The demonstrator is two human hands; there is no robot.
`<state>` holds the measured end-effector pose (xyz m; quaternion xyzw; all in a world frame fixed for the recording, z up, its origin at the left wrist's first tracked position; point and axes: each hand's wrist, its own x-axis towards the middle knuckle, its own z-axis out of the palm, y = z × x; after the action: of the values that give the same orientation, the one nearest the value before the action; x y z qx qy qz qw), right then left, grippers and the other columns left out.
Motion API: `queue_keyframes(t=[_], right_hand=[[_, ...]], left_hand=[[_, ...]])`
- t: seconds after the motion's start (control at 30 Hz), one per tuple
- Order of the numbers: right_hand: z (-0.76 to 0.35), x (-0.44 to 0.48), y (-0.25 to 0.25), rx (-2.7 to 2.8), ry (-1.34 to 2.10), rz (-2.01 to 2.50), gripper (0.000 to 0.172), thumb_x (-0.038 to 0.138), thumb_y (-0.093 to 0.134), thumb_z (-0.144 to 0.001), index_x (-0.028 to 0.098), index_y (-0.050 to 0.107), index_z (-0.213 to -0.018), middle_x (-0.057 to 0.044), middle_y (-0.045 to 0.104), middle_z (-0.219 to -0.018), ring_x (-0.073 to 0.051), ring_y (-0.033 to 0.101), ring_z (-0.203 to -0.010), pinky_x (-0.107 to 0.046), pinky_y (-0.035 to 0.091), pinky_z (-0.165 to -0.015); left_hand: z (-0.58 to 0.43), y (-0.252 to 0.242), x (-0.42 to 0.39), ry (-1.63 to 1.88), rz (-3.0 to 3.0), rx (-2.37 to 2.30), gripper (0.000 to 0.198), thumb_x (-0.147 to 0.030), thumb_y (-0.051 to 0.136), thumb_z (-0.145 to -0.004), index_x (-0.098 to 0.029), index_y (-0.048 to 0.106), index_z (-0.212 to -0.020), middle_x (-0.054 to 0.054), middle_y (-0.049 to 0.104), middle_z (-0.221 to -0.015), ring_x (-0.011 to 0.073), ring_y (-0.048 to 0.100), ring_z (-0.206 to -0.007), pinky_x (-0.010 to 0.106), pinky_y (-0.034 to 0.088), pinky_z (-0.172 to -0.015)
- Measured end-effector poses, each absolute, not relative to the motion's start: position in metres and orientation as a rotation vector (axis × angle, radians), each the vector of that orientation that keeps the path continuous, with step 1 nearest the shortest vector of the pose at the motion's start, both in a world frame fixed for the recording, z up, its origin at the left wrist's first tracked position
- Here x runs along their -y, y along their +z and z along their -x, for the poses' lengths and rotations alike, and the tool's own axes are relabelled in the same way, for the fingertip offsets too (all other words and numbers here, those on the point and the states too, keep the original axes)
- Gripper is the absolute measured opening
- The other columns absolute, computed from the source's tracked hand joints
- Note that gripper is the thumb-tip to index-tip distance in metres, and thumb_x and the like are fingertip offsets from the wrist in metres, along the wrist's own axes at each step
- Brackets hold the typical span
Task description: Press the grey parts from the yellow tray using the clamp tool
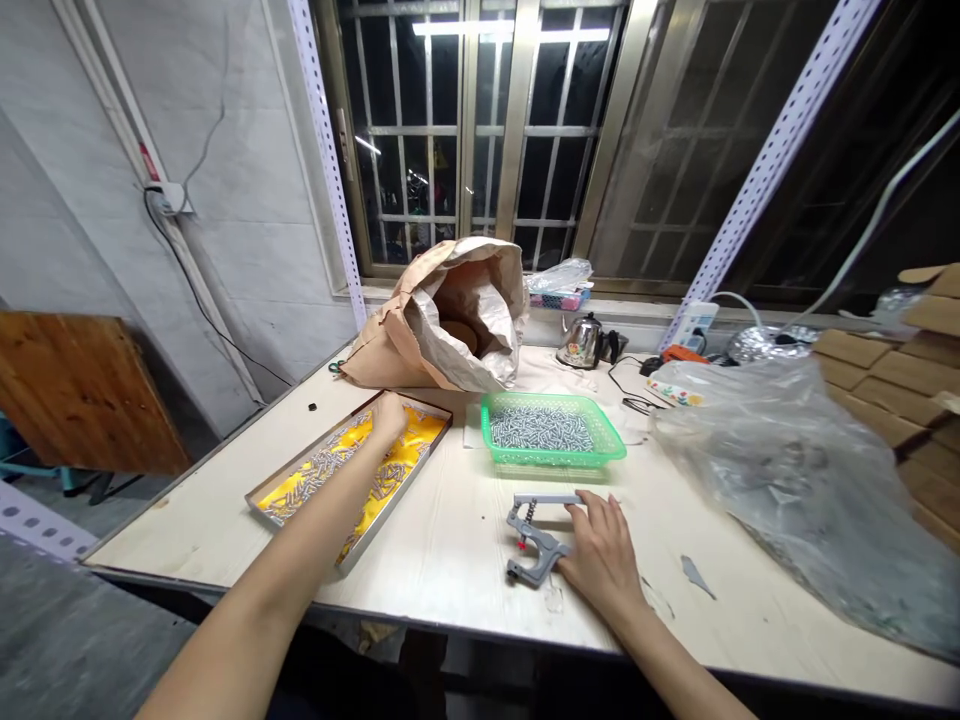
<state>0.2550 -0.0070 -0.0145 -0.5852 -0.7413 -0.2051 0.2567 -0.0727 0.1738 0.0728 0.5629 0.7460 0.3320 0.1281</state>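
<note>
My left hand (389, 416) reaches into the far end of a shallow tray (262, 484), fingers curled closed among small silvery metal pieces (316, 474) on a yellow lining. What those fingers hold, if anything, is hidden. Near the table's front edge, my right hand (604, 548) grips grey hand-press pliers (541, 552) with a coil spring and a small red part. The pliers' jaws point left and stand apart. Beyond them sits a green plastic basket (611, 449), filled with more small metal pieces (541, 429).
A large brown paper sack (397, 345) lies at the back with its mouth toward me. Right of it stands a metal kettle (578, 342). Clear plastic sheeting (795, 470) covers the table's right side beside stacked cardboard boxes (911, 375). A torn scrap (697, 577) lies near the right forearm.
</note>
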Motion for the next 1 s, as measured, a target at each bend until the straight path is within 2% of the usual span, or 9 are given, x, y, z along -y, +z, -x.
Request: queue_keyframes(t=[0.07,0.13,0.2,0.3,0.4,0.53,0.8,1.0], right_hand=[[-0.253,0.007,-0.008,2.015,-0.529,1.617,0.037,0.036,0.06,-0.072,0.012,0.059,-0.099,-0.018,0.056,-0.117,-0.03,0.047,-0.114,-0.047,0.023,-0.109],[-0.25,0.005,-0.001,2.032,-0.519,1.643,0.037,0.036,0.059,-0.073,0.011,0.059,-0.101,-0.019,0.055,-0.12,-0.03,0.045,-0.117,-0.047,0.02,-0.11],[-0.246,0.003,0.006,2.053,-0.529,1.656,0.036,0.033,0.057,-0.076,0.01,0.058,-0.104,-0.019,0.052,-0.127,-0.03,0.04,-0.123,-0.048,0.016,-0.111],[-0.238,-0.001,0.011,2.043,-0.545,1.683,0.042,0.032,0.057,-0.076,0.008,0.056,-0.11,-0.021,0.045,-0.135,-0.03,0.03,-0.132,-0.051,0.008,-0.112],[-0.23,-0.002,0.009,1.963,-0.567,1.737,0.048,0.032,0.059,-0.074,0.006,0.054,-0.114,-0.021,0.039,-0.14,-0.031,0.024,-0.135,-0.054,0.002,-0.112],[-0.224,-0.002,0.003,1.919,-0.586,1.781,0.052,0.029,0.058,-0.073,0.005,0.052,-0.118,-0.021,0.033,-0.145,-0.03,0.02,-0.137,-0.057,-0.001,-0.111],[-0.221,0.001,0.0,1.915,-0.614,1.813,0.057,0.023,0.054,-0.068,0.003,0.049,-0.121,-0.022,0.022,-0.149,-0.033,0.012,-0.139,-0.061,-0.001,-0.109],[-0.219,0.001,-0.001,1.909,-0.62,1.823,0.06,0.022,0.054,-0.065,0.003,0.049,-0.122,-0.022,0.022,-0.149,-0.031,0.013,-0.139,-0.061,-0.001,-0.109]], left_hand=[[0.061,0.075,-0.154,1.02,-1.697,-2.072,0.007,-0.011,0.054,-0.073,-0.014,0.06,-0.073,0.012,0.066,-0.083,0.0276,0.059,-0.094,0.034,0.041,-0.082],[0.042,0.07,-0.124,1.099,-1.688,-1.817,0.009,-0.018,0.054,-0.074,-0.014,0.063,-0.072,0.008,0.066,-0.073,0.0228,0.062,-0.078,0.03,0.044,-0.072],[0.019,0.055,-0.088,1.145,-1.549,-1.507,0.012,-0.025,0.06,-0.071,-0.014,0.065,-0.07,0.005,0.064,-0.063,0.018,0.059,-0.061,0.027,0.043,-0.059],[-0.015,0.025,-0.041,1.153,-1.326,-1.311,0.019,-0.032,0.07,-0.061,-0.014,0.067,-0.065,0.003,0.064,-0.059,0.0143,0.055,-0.055,0.024,0.041,-0.053],[-0.04,0.002,-0.021,1.109,-1.171,-1.267,0.023,-0.034,0.075,-0.055,-0.013,0.067,-0.062,0.004,0.064,-0.058,0.0132,0.054,-0.053,0.024,0.04,-0.053],[-0.052,-0.005,-0.021,1.09,-1.172,-1.218,0.022,-0.031,0.075,-0.054,-0.012,0.068,-0.064,0.007,0.068,-0.064,0.0157,0.058,-0.06,0.027,0.043,-0.06],[-0.052,-0.002,-0.02,0.958,-1.442,-1.284,0.02,-0.032,0.072,-0.058,-0.014,0.064,-0.055,0.004,0.062,-0.058,0.0156,0.054,-0.058,0.027,0.039,-0.058],[-0.052,0.0,-0.019,0.921,-1.516,-1.233,0.016,-0.027,0.073,-0.056,-0.015,0.063,-0.051,0.003,0.059,-0.059,0.0154,0.052,-0.06,0.028,0.039,-0.062]])
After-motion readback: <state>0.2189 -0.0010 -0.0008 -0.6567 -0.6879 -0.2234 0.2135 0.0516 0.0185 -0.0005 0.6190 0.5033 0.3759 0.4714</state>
